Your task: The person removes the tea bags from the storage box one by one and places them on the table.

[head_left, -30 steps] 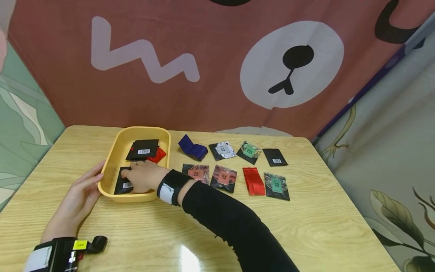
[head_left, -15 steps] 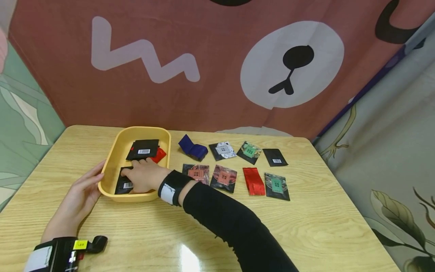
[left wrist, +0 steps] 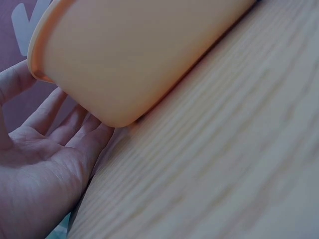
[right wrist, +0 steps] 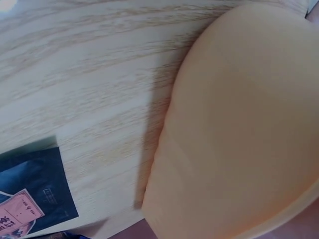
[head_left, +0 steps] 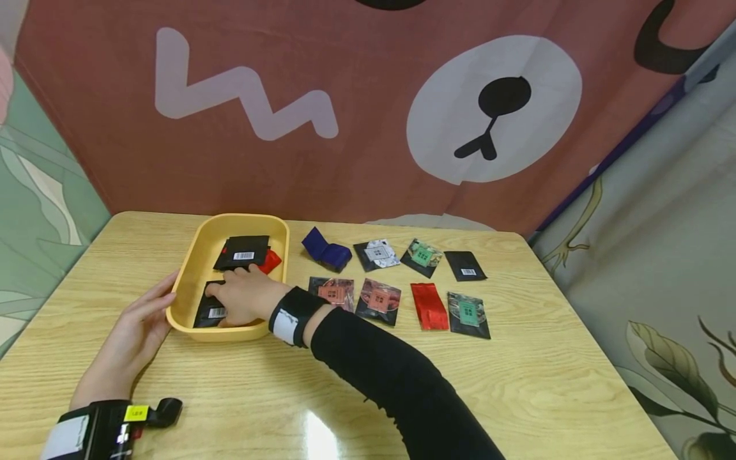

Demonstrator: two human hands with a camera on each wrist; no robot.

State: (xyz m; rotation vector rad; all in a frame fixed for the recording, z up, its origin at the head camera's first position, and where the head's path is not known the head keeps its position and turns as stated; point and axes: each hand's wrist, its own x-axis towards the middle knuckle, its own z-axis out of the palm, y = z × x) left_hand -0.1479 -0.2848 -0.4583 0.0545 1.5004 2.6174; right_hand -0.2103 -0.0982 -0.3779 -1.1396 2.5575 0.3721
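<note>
While the right hand [head_left: 244,297] rests flat inside the yellow plastic tray [head_left: 192,268], half hiding a black foil packet [head_left: 211,310], the left hand [head_left: 135,326] lies spread against its rim.

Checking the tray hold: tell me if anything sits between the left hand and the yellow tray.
Nothing visible does. The left hand lies open on the table with its fingers against the yellow tray at its near left corner; no packet lies between them.
</note>
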